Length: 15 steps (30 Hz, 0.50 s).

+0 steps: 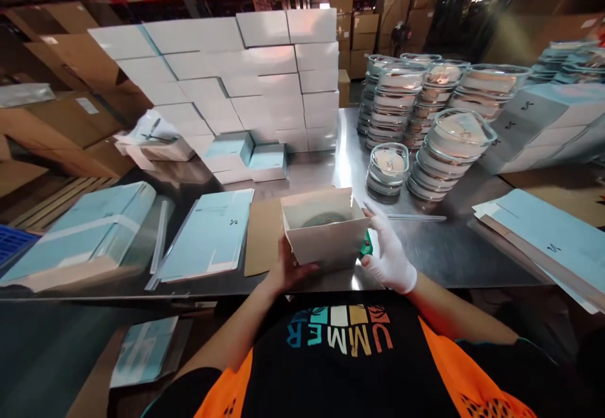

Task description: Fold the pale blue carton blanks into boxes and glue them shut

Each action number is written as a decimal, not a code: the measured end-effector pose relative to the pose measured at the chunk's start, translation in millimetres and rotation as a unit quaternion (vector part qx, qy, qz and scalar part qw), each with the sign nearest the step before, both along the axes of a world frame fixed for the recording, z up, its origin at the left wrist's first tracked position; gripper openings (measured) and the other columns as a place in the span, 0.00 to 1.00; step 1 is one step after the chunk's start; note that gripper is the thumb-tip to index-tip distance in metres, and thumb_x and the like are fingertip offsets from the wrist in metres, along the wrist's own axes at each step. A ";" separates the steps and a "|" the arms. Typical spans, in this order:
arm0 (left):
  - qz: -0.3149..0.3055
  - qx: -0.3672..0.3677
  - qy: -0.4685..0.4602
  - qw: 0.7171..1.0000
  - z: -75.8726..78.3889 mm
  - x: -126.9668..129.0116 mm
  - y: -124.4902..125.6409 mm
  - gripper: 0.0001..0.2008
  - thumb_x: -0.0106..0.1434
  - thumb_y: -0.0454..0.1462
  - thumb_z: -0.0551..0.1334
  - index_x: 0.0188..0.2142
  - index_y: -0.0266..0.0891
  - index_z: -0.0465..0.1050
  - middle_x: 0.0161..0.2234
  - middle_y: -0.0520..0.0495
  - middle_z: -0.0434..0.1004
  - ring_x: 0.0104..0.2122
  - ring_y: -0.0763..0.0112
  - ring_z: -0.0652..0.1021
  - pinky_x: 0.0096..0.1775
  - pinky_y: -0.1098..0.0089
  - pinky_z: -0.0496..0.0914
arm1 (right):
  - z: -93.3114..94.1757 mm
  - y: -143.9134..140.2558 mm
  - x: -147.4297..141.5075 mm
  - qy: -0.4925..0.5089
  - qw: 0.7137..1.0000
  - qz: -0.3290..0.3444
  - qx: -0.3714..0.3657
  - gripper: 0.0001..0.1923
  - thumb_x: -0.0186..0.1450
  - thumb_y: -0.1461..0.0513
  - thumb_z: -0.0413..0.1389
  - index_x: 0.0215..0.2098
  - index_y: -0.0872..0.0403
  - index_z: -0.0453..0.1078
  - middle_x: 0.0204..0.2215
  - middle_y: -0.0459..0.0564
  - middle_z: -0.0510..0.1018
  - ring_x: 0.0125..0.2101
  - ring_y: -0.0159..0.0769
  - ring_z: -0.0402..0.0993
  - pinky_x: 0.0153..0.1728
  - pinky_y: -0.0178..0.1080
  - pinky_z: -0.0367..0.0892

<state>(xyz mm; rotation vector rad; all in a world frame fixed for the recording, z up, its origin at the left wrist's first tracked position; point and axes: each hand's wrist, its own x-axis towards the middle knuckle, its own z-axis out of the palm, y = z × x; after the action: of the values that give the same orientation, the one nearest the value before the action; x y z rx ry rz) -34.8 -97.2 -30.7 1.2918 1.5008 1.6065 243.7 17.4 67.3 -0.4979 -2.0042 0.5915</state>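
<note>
Open white box [325,232] held at the near edge of the bench [439,248], both hands on it. Left hand [287,268], bare, fingers curled shut around the box's left lower corner. Right hand [388,255], in a white glove, fingers closed against the box's right side, a small green object [365,246] pinched beneath. A round dark item lies inside the box. Stacked glass containers [442,153] stand beyond, near the far right.
</note>
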 end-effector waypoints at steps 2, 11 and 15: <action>0.017 0.059 0.022 0.998 10.8 0.6 0.4 0.42 0.49 0.56 0.82 0.59 0.46 0.75 0.52 0.37 0.80 0.59 0.40 0.79 0.57 0.43 0.78 | -10.0 -8.1 -16.7 0.007 0.996 0.058 -0.061 0.51 0.68 0.27 0.57 0.74 0.53 0.67 0.70 0.69 0.74 0.71 0.59 0.72 0.65 0.58 0.75; 0.077 0.209 0.074 0.972 31.1 15.0 6.0 0.32 0.63 0.62 0.73 0.59 0.50 0.79 0.56 0.38 0.80 0.60 0.46 0.80 0.60 0.48 0.76 | 8.3 -4.4 -69.2 0.122 0.952 -0.054 -0.277 0.21 0.66 0.54 0.61 0.54 0.52 0.77 0.46 0.53 0.86 0.46 0.45 0.84 0.51 0.47 0.80; 0.045 0.187 0.184 0.964 17.1 6.1 2.7 0.23 0.62 0.56 0.76 0.52 0.53 0.84 0.45 0.45 0.85 0.53 0.48 0.83 0.70 0.44 0.67 | 7.5 14.4 -54.0 0.075 0.965 -0.026 -0.249 0.30 0.71 0.55 0.57 0.69 0.53 0.67 0.57 0.58 0.83 0.47 0.40 0.84 0.49 0.42 0.79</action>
<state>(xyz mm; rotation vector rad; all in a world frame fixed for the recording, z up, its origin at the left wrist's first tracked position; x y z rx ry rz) -28.7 -94.5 -13.6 1.8396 1.5299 1.8465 189.6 31.8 74.9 -0.7765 -1.6863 1.0764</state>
